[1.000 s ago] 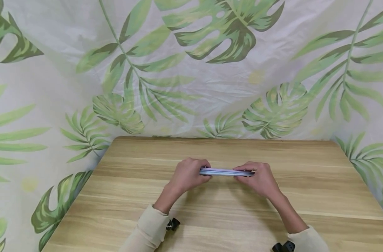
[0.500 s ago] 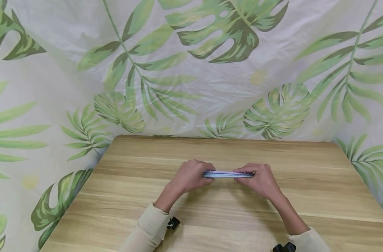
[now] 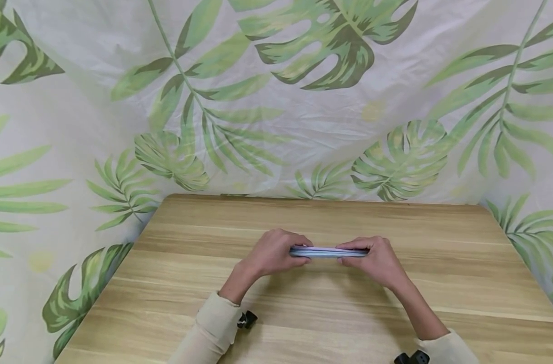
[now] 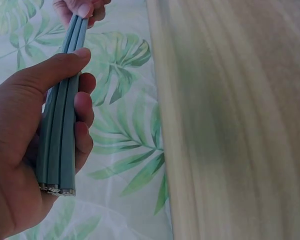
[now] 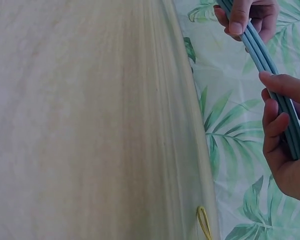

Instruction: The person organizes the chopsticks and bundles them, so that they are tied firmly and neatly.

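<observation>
So the left hand (image 3: 276, 254) and right hand (image 3: 380, 260) pinch opposite ends of the blue strips (image 3: 324, 252) in the lower middle of the head view; equal pressure should keep them flush.

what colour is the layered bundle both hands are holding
The layered bundle looks muted blue-green, clearest in the left wrist view; paler in the head view.

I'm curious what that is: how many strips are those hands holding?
3 visible, gripped by the left hand and right hand: in the left wrist view, a left strip, middle strip and right strip. More may be hidden.
</observation>
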The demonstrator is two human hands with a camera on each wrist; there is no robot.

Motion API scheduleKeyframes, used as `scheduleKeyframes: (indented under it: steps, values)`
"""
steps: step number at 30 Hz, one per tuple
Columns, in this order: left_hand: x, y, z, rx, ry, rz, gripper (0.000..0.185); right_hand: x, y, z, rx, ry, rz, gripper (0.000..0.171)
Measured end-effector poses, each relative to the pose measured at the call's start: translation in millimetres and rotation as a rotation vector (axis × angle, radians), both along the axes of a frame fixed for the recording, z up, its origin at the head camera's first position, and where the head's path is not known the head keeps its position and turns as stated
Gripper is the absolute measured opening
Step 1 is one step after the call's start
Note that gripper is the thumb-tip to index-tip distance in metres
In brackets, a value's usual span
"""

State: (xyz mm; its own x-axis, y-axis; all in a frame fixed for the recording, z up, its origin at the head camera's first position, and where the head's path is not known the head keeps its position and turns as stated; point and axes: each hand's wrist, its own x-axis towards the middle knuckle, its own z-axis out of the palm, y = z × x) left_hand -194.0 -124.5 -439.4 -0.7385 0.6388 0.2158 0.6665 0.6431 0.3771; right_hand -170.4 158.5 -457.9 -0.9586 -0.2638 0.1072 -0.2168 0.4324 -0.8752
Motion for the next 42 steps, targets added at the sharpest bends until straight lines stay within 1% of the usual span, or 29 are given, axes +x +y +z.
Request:
scheduleKeyframes:
  steps: [5,16,23,28,35,38,42]
  values:
    - [-1.0,-5.3,5.0,0.008,-0.01,-0.023,0.02,0.9,-0.1,1.9,0.012,-0.01,0.031,0.022]
    - [-2.4,-14.1,12.4,0.031,-0.011,-0.058,0.02,2.1,9.9,4.1,-0.017,0.002,0.089,0.021]
    - [-2.3,-14.6,13.0,0.038,0.025,-0.078,0.021,2.8,12.9,7.5,-0.059,-0.022,0.132,0.022]
    - [-1.6,-15.6,14.2,0.061,0.028,-0.087,0.019,3.1,15.4,6.3,-0.134,-0.004,0.149,0.035]
    - [-0.3,-13.2,15.3,0.096,0.016,-0.083,0.018,3.0,12.3,3.0,-0.219,0.118,0.154,0.061]
    - [0.7,-10.9,16.2,0.103,0.008,-0.09,0.018,3.5,8.1,1.0,-0.264,0.157,0.154,0.068]
    - [2.5,-8.3,17.6,0.096,0.009,-0.088,0.017,4.6,1.1,-3.1,-0.299,0.155,0.142,0.072]
